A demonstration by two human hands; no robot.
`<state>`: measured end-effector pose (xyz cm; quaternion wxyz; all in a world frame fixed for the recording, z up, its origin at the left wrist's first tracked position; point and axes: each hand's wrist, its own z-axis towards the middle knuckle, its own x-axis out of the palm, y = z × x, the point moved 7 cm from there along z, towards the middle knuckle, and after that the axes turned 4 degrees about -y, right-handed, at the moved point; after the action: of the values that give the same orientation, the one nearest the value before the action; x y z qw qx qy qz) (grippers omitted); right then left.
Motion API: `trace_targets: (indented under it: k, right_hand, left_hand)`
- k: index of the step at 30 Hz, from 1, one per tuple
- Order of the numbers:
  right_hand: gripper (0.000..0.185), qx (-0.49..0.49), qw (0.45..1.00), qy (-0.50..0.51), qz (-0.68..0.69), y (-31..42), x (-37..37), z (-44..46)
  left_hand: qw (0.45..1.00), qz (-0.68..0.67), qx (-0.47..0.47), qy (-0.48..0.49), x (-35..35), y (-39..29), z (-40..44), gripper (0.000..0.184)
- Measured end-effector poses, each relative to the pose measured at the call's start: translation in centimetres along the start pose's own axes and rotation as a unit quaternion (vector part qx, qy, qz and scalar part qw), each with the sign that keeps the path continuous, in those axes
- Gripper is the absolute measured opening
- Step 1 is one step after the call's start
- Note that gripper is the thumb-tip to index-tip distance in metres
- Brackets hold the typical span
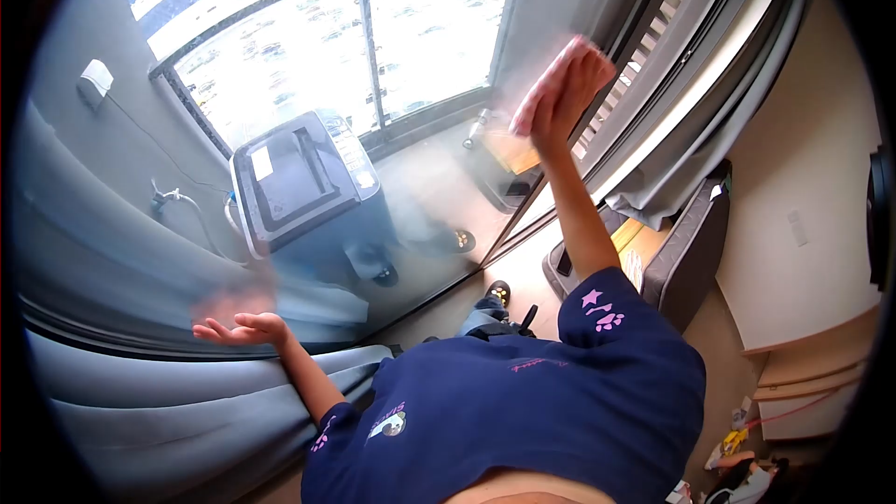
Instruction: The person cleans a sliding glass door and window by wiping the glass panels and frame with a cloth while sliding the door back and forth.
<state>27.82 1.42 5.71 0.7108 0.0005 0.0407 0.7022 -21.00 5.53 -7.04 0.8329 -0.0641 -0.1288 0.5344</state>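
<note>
My right hand (563,105) is raised high and holds a pink cloth (549,77) against the glass door (420,201), near the door's dark right-hand frame. The fingers lie over the cloth and hide part of it. Low on the left, my left hand (245,328) is palm up with its fingers apart and nothing in it. A blurred reflection of this hand shows in the glass just above it. The glass looks hazy around the middle.
Behind the glass stand a top-loading washing machine (294,177) and a balcony railing (366,37). Blue-grey curtains (187,401) hang at the left, and another curtain (691,149) at the right. A grey padded piece of furniture (695,247) stands beside my right arm.
</note>
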Motion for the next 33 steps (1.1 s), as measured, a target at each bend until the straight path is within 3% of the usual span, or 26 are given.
trace_targets:
  k: [3,7,11,12,14,16,17,19,22,23,25,27,29,30,31,32,33]
  right_hand:
    - [0.056,-0.041,0.997,-0.037,0.049,-3.6,-0.5,10.2]
    - [0.06,-0.082,0.994,-0.048,0.057,0.0,-1.3,12.9]
    - [0.063,0.025,0.999,0.032,0.031,-3.5,0.1,2.9]
    - [0.064,0.0,1.0,0.022,0.018,-4.2,0.3,-2.4]
    - [0.063,0.052,0.994,0.09,-0.018,-6.2,1.3,-12.6]
    - [0.062,0.039,0.984,0.173,0.006,-5.2,0.2,-19.4]
    - [0.064,0.052,0.971,0.233,0.009,-5.5,0.0,-21.8]
    - [0.066,0.067,0.966,0.25,0.007,-5.4,-0.2,-21.7]
    - [0.067,0.112,0.974,0.198,-0.023,-6.4,0.6,-16.5]
    - [0.066,0.047,0.989,0.127,-0.066,-6.1,0.5,-13.7]
    - [0.054,0.13,0.99,0.05,-0.005,-4.6,-0.2,-6.9]
    - [0.058,0.183,0.977,-0.004,0.105,-2.1,-0.2,-2.6]
    - [0.056,0.264,0.954,-0.043,0.132,1.0,0.0,-1.5]
    - [0.058,0.25,0.952,-0.058,0.168,3.7,-0.1,-0.8]
    - [0.06,0.229,0.972,-0.005,0.057,4.1,1.3,-3.7]
    - [0.061,0.175,0.984,0.014,0.033,7.3,1.7,-4.5]
    - [0.063,0.196,0.971,0.062,0.125,10.5,2.0,-5.9]
  left_hand:
    - [1.0,-0.001,-0.004,-0.004,0.1,-0.3,0.2,0.041]
    - [1.0,0.004,-0.005,0.0,0.0,-0.1,0.2,0.041]
    - [1.0,-0.003,-0.011,-0.002,0.0,-0.1,0.1,0.041]
    - [1.0,-0.007,-0.008,-0.005,0.0,0.0,0.1,0.041]
    - [1.0,-0.009,-0.004,-0.009,0.0,0.1,0.2,0.041]
    - [1.0,-0.004,-0.004,-0.014,0.0,-1.0,0.7,0.04]
    - [1.0,-0.001,-0.003,-0.018,0.0,-1.4,0.9,0.04]
    - [1.0,-0.008,0.0,-0.018,0.1,-0.5,0.5,0.04]
    - [1.0,-0.001,0.005,-0.011,-0.1,-0.3,0.3,0.04]
    - [1.0,0.006,0.007,-0.009,0.0,-0.3,0.4,0.04]
    - [1.0,0.0,-0.001,-0.009,0.0,-0.2,0.3,0.039]
    - [1.0,-0.008,0.004,-0.009,-0.1,-0.1,0.2,0.039]
    - [1.0,-0.012,-0.015,-0.006,0.0,0.1,0.2,0.039]
    - [0.999,-0.016,-0.029,-0.002,-0.1,0.2,0.2,0.039]
    - [0.999,-0.019,-0.043,0.002,-0.1,0.2,0.2,0.039]
    - [0.994,-0.022,-0.105,0.009,0.0,0.3,0.0,0.04]
    - [0.989,-0.027,-0.147,0.02,0.1,-0.8,0.4,0.044]
